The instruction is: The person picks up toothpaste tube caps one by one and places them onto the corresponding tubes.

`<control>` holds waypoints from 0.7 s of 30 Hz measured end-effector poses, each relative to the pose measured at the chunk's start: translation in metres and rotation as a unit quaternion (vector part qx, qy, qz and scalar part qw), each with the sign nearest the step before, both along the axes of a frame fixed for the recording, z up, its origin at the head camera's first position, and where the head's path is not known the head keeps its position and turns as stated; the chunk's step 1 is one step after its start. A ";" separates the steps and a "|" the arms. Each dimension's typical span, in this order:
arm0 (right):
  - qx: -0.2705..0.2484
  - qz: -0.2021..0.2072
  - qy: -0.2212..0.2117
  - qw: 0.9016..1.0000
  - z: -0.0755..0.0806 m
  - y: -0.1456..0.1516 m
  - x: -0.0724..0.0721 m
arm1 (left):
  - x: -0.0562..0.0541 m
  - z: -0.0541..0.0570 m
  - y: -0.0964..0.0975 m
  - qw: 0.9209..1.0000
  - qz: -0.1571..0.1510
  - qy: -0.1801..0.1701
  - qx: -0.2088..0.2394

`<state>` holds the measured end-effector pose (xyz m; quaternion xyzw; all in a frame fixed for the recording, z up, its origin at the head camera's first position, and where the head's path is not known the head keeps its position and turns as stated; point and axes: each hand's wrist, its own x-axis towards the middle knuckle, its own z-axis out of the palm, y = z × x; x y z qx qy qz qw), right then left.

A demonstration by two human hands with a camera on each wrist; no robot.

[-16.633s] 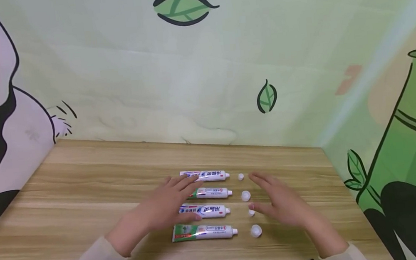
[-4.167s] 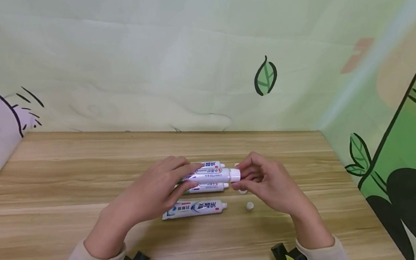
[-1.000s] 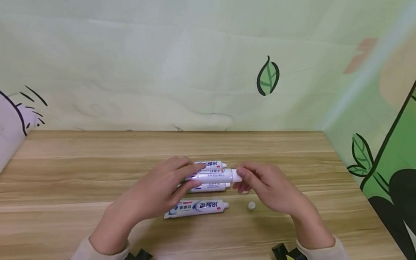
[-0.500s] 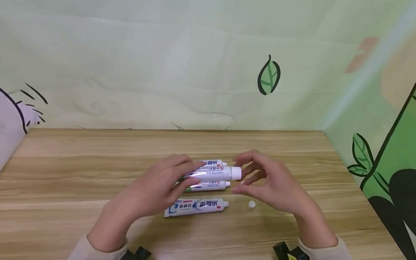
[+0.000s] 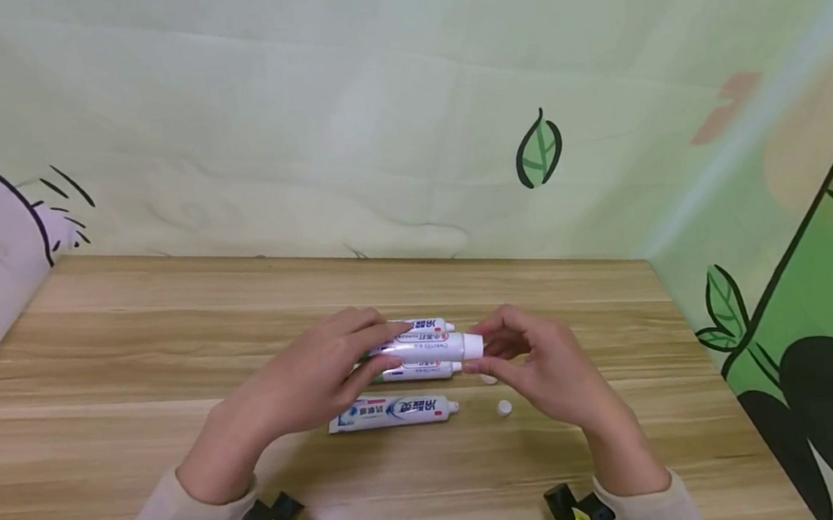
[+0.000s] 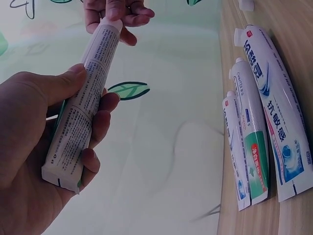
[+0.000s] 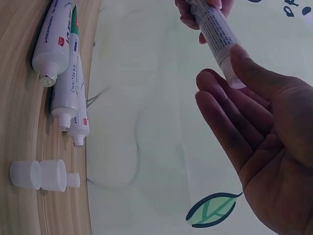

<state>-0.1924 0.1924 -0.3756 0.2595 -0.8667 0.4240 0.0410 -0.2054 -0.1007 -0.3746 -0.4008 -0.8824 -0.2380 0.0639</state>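
My left hand [image 5: 303, 375] holds a white toothpaste tube [image 6: 85, 105] in the air, nozzle end to the right, thumb on one side and fingers curled round the other. A white cap [image 5: 473, 346] sits on that end. My right hand [image 5: 540, 365] pinches the cap between thumb and fingers; in the right wrist view the thumb lies against it. Beneath the held tube lie two more toothpaste tubes, a far one [image 5: 430, 326] and a green-and-white one [image 5: 427, 370], partly hidden. Closer to me lies a blue-and-white toothpaste tube [image 5: 394, 413], its nozzle bare.
Loose white caps lie right of the tubes: a small cap [image 5: 504, 408], a wider cap [image 7: 24, 175] and another cap [image 7: 53, 175]. The wooden table [image 5: 166, 317] meets a printed backdrop [image 5: 299, 137] at the back and right.
The tube nearest me at the start is now lifted, with a cap on it. Half a second ago my right fingers were spread off the cap; now they are back on it.
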 end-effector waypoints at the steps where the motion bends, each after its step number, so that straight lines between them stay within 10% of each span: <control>1: 0.001 0.002 -0.005 1.000 0.000 0.000 0.000 | 0.000 0.000 0.000 1.000 0.001 -0.001 0.000; 21: 0.018 0.056 -0.060 0.996 0.000 0.003 -0.003 | 0.001 -0.002 0.001 1.000 -0.004 0.024 -0.003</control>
